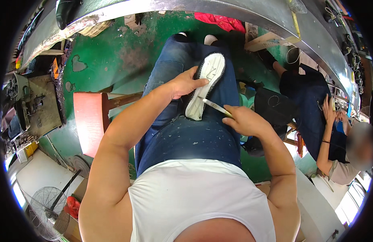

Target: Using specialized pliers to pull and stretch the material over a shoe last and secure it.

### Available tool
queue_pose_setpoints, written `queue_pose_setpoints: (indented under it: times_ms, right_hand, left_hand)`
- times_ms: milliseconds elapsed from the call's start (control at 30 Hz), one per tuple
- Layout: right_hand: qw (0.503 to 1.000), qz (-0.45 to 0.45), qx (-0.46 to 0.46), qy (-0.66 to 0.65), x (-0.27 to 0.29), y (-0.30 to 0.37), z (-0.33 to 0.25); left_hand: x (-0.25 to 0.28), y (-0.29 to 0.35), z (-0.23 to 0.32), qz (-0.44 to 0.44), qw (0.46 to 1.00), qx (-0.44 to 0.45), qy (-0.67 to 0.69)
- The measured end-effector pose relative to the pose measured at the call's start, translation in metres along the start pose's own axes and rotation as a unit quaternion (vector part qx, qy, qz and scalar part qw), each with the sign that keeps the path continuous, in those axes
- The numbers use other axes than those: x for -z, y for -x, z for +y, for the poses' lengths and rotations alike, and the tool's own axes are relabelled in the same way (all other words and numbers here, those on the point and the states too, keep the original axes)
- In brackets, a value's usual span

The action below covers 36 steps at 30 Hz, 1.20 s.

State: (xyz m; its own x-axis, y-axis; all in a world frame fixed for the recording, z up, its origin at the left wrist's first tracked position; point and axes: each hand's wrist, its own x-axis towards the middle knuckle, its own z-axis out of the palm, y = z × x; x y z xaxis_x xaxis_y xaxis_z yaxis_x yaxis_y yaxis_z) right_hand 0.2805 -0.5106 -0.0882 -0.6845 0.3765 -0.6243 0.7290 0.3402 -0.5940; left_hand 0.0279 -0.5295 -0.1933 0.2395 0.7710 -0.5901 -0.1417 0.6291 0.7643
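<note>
Across my lap lies a shoe (212, 66) with its underside facing up. The underside is whitish and creased, with a dark stitched-looking edge round it. My left hand (186, 84) grips the shoe's left side, the thumb pressed on its underside and the fingers mostly hidden beneath. In my right hand (247, 120) is a slim tool with a flat pale blade (212, 105). Its tip reaches the narrow middle of the shoe; whether it touches is hard to tell. The handle is largely covered by my closed fingers.
A long metal-edged bench (162, 5) curves across the front. On the left are a pink padded seat (89, 123) and a standing fan (49, 211). To the right a seated co-worker (315, 109) handles something small. Red cloth (220, 22) lies on the green floor (126, 50).
</note>
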Motion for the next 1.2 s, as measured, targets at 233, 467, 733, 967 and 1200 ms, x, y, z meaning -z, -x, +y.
queue_pose_setpoints:
  times_ms: [233,467,733,967,1200]
  right_hand:
    - [0.986,0.085,0.051,0.131,-0.021,-0.003,0.003]
    - [0.999,0.035,0.006,0.006,-0.024,0.001,0.030]
    - [0.982,0.077,-0.032,-0.169,-0.008,0.017,0.002]
    - [0.986,0.089,0.019,-0.137,-0.041,-0.009,0.025]
    - [0.917,0.132,-0.014,-0.376,-0.066,-0.014,0.064]
  left_hand:
    - [-0.007,0.003,-0.002,-0.013,1.000,-0.001,0.016]
    - [-0.014,0.047,-0.060,-0.033,0.987,-0.063,-0.143]
    - [-0.031,0.041,-0.080,0.072,0.963,-0.149,-0.214]
    - [-0.012,0.071,-0.031,0.041,0.990,-0.080,-0.111]
    - [0.039,0.138,0.106,0.008,0.970,-0.156,0.187]
